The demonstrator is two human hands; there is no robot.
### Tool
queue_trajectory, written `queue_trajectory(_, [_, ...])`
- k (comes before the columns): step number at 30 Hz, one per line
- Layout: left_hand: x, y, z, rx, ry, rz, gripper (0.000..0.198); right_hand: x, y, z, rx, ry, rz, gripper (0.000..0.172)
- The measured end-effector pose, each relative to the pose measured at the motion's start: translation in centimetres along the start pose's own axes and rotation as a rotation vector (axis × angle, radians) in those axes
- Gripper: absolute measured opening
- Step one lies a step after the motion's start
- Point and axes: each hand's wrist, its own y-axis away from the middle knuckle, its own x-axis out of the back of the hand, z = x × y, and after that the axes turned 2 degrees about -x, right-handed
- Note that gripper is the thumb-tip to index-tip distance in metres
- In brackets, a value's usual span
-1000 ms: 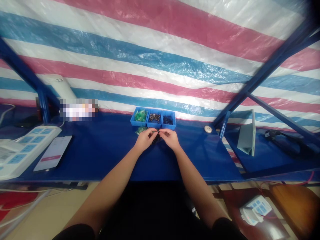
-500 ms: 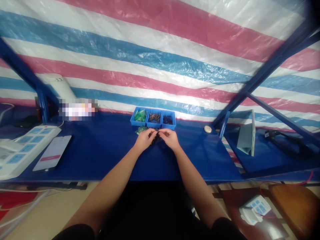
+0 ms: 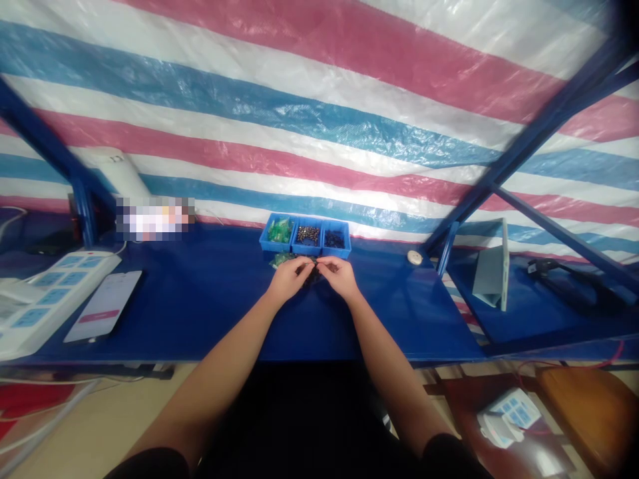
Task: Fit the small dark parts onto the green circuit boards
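Note:
My left hand (image 3: 288,278) and my right hand (image 3: 339,274) meet fingertip to fingertip over a pile of small dark and green pieces (image 3: 310,275) on the blue table. Both hands are closed in a pinch; whatever lies between the fingertips is too small to make out. Just behind them stand three joined blue bins. Green pieces (image 3: 279,231) fill the left bin, shiny brass-and-dark small parts (image 3: 308,235) the middle one, and dark blue-black small parts (image 3: 334,239) the right one. My hands partly cover the pile.
On the left of the blue table (image 3: 200,299) lie a white power strip (image 3: 54,293) and a phone (image 3: 104,306). A small round pale object (image 3: 414,257) sits near the right frame post. Farther right stands a tablet-like panel (image 3: 494,266). A striped plastic sheet (image 3: 319,120) hangs behind.
Both hands stay over the pile with hardly any movement. The view shifts very slightly.

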Motion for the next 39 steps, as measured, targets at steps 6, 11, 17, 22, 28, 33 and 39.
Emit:
queue_trajectory(6, [-0.08, -0.03, -0.03, 0.007, -0.024, -0.002, 0.029, 0.06, 0.07, 0.00, 0.012, 0.032, 0.003, 0.025])
queue_trajectory(11, [-0.32, 0.06, -0.34, 0.041, -0.022, 0.021, 0.028, 0.06, 0.05, 0.08, 0.038, 0.054, 0.044, 0.024])
queue_trajectory(17, [-0.39, 0.05, -0.50, 0.034, -0.008, 0.022, 0.028, 0.08, 0.06, 0.03, 0.043, 0.076, 0.047, 0.024])
queue_trajectory(22, [-0.32, -0.01, -0.43, 0.007, -0.009, 0.007, 0.028, 0.12, 0.11, -0.08, 0.046, 0.066, 0.046, 0.025])
queue_trajectory(28, [-0.11, 0.01, -0.21, 0.000, -0.024, -0.007, 0.030, -0.05, 0.13, -0.20, 0.040, 0.071, 0.048, 0.026])
queue_trajectory(33, [-0.31, 0.06, -0.35, 0.034, -0.017, 0.001, 0.029, -0.05, 0.17, -0.33, 0.041, 0.062, 0.054, 0.026])
queue_trajectory(39, [-0.41, 0.03, -0.55, 0.021, -0.012, 0.009, 0.027, -0.06, 0.15, -0.19, 0.029, 0.049, 0.041, 0.026])
